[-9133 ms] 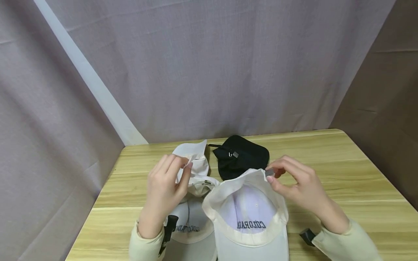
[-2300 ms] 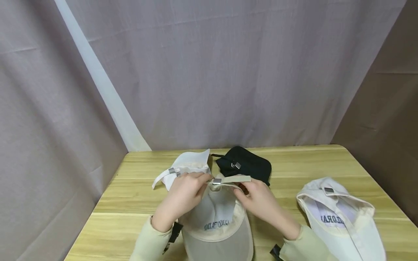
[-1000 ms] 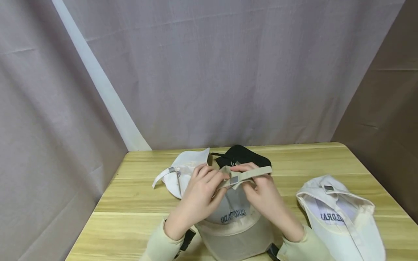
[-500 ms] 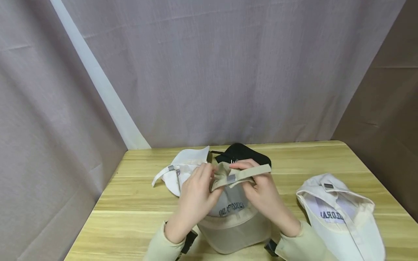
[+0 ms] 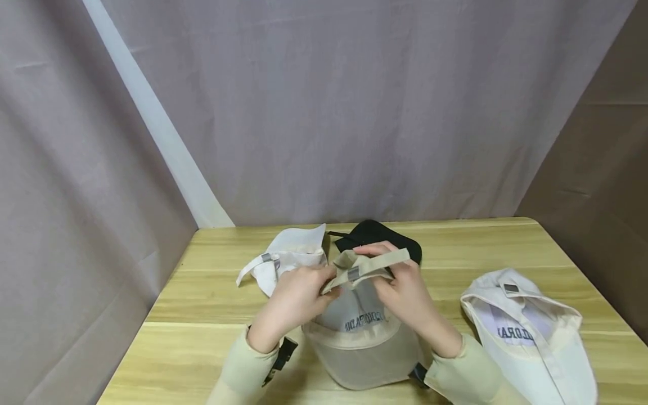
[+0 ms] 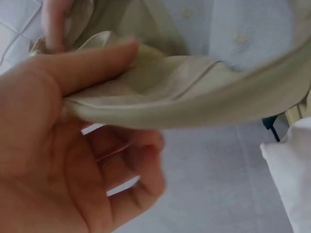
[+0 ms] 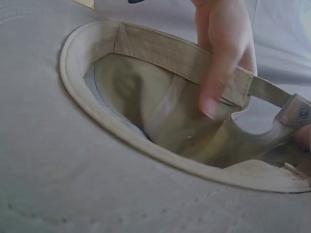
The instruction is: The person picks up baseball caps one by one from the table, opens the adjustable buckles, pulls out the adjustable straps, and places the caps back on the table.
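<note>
A beige baseball cap (image 5: 361, 363) with dark lettering lies between my hands, its brim toward me and its inside facing up. At its back opening, my left hand (image 5: 298, 292) pinches the rim; the left wrist view shows the thumb over the cap's fabric edge (image 6: 218, 102). My right hand (image 5: 407, 287) grips the other side of the opening. The adjusting strap (image 5: 387, 260) runs through a metal buckle (image 5: 353, 274), and its loose end sticks out above the right hand. Some fingertips are hidden behind the strap and fabric.
A cream-white cap (image 5: 567, 354) lies inside up at the right of the wooden table (image 5: 202, 349). A smaller white cap (image 5: 291, 242) and a black cap (image 5: 377, 233) lie near the back edge. Curtains (image 5: 324, 112) hang behind.
The cream-white cap, earlier between both hands, now lies at the right, and both hands hold the beige cap. Within the last second, the left hand shifted slightly left along its rim.
</note>
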Tool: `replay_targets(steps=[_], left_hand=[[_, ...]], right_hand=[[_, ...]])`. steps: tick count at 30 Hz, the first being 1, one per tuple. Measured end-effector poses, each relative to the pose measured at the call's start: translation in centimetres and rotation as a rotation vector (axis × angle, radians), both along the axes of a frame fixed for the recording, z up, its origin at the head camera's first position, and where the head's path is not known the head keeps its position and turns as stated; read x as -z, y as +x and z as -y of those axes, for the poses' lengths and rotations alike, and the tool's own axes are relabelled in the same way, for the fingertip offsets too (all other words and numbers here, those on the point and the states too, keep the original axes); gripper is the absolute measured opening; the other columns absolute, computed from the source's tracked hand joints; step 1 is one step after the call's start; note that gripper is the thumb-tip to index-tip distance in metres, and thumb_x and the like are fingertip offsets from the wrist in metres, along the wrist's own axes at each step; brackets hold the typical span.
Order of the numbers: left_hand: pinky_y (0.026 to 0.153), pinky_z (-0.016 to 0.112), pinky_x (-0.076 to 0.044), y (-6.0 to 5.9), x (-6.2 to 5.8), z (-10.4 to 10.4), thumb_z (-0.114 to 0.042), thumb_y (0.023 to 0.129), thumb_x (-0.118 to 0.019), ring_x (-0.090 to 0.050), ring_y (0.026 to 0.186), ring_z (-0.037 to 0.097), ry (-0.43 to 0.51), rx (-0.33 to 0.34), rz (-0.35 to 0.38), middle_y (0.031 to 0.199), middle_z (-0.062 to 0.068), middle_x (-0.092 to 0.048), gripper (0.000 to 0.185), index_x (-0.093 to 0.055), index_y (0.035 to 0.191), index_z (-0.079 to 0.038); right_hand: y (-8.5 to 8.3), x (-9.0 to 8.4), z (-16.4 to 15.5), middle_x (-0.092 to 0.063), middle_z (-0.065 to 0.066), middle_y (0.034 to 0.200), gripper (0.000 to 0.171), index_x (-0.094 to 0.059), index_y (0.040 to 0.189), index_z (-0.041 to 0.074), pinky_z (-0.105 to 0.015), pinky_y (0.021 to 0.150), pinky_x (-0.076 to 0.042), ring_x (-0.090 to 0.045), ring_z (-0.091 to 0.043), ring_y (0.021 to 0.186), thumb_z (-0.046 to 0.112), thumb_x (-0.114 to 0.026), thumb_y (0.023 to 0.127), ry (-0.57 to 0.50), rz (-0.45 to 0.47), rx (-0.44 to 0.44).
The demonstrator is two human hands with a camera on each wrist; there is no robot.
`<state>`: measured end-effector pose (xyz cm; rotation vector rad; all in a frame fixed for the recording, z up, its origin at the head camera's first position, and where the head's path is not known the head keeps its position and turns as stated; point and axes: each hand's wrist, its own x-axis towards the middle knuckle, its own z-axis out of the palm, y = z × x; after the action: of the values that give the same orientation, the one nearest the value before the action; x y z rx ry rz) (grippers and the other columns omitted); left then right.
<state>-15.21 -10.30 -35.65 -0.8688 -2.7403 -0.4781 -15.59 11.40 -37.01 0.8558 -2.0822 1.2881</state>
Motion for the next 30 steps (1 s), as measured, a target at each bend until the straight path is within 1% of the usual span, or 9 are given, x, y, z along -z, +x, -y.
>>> replay_targets(steps=[3,7,12,15,18,20,24,28,30], left_hand=[[0.046,0.033,-0.037,-0.3,-0.2,-0.2,-0.022,0.090,-0.069,-0.047,0.054,0.012,0.079,-0.059,-0.071,0.062,-0.008,-0.047,0.017,-0.056,0.079,-0.021],[0.045,0.035,-0.036,-0.3,-0.6,-0.5,-0.016,0.091,-0.062,-0.045,0.050,0.017,0.265,-0.160,-0.157,0.055,-0.005,-0.041,0.021,-0.051,0.074,-0.019],[0.044,0.035,-0.036,-0.2,-1.2,-1.0,-0.019,0.100,-0.053,-0.045,0.048,0.019,0.404,-0.242,-0.221,0.053,-0.003,-0.040,0.027,-0.048,0.074,-0.016],[0.043,0.034,-0.035,-0.3,-1.2,-1.3,-0.018,0.102,-0.051,-0.044,0.047,0.019,0.446,-0.279,-0.248,0.053,-0.002,-0.040,0.027,-0.048,0.075,-0.015],[0.043,0.035,-0.034,-0.5,-1.0,-1.4,-0.014,0.100,-0.051,-0.043,0.047,0.019,0.460,-0.292,-0.281,0.054,-0.001,-0.041,0.021,-0.052,0.078,-0.012],[0.043,0.036,-0.036,-0.6,-0.8,-1.4,-0.012,0.099,-0.052,-0.044,0.047,0.019,0.457,-0.285,-0.302,0.056,0.000,-0.044,0.017,-0.055,0.083,-0.011],[0.043,0.039,-0.040,-0.6,-0.4,-1.6,-0.012,0.098,-0.055,-0.049,0.050,0.021,0.434,-0.256,-0.342,0.062,0.002,-0.051,0.010,-0.056,0.088,-0.010],[0.042,0.039,-0.039,-0.3,0.3,-1.7,-0.006,0.090,-0.061,-0.048,0.049,0.022,0.388,-0.208,-0.381,0.068,0.003,-0.056,0.011,-0.052,0.087,-0.011],[0.040,0.037,-0.037,-0.1,0.6,-1.7,-0.001,0.082,-0.063,-0.045,0.048,0.021,0.354,-0.185,-0.401,0.069,0.002,-0.056,0.017,-0.050,0.085,-0.011]], right_hand=[[-0.1,-0.2,-0.2,-0.067,0.000,0.112,0.041,-0.070,0.118,0.011,-0.020,0.083,-0.046,-0.061,-0.016,0.098,-0.012,-0.069,0.084,-0.021,-0.009,0.024],[0.1,-0.1,-0.6,-0.061,-0.002,0.109,0.042,-0.068,0.112,0.008,-0.019,0.080,-0.043,-0.055,-0.015,0.092,-0.015,-0.073,0.077,-0.062,-0.018,0.114],[1.1,0.0,-1.0,-0.049,0.003,0.079,0.035,-0.055,0.089,0.007,-0.020,0.059,-0.035,-0.043,-0.008,0.068,-0.006,-0.081,0.070,-0.064,-0.078,0.272],[1.7,0.0,-1.1,-0.042,0.008,0.063,0.036,-0.051,0.077,0.012,-0.019,0.049,-0.029,-0.036,-0.004,0.055,0.001,-0.085,0.071,-0.036,-0.107,0.296],[2.0,0.3,-0.9,-0.057,0.009,0.060,0.019,-0.066,0.077,0.015,-0.015,0.048,-0.037,-0.046,-0.003,0.051,0.005,-0.081,0.082,-0.036,-0.023,0.224],[2.2,0.5,-0.7,-0.069,0.004,0.072,0.007,-0.074,0.090,0.011,-0.017,0.054,-0.047,-0.060,-0.007,0.058,0.005,-0.071,0.093,-0.062,0.068,0.140],[2.3,1.1,-0.3,-0.075,-0.008,0.106,0.028,-0.071,0.117,0.002,-0.029,0.074,-0.058,-0.072,-0.024,0.086,0.002,-0.044,0.106,-0.102,0.183,0.007],[2.4,1.6,0.0,-0.072,-0.014,0.109,0.033,-0.067,0.117,-0.004,-0.026,0.086,-0.054,-0.071,-0.024,0.093,0.004,-0.036,0.109,-0.168,0.253,-0.052],[2.5,1.8,0.2,-0.073,-0.012,0.108,0.033,-0.065,0.116,-0.008,-0.026,0.089,-0.053,-0.071,-0.021,0.095,0.005,-0.036,0.109,-0.267,0.317,-0.141]])
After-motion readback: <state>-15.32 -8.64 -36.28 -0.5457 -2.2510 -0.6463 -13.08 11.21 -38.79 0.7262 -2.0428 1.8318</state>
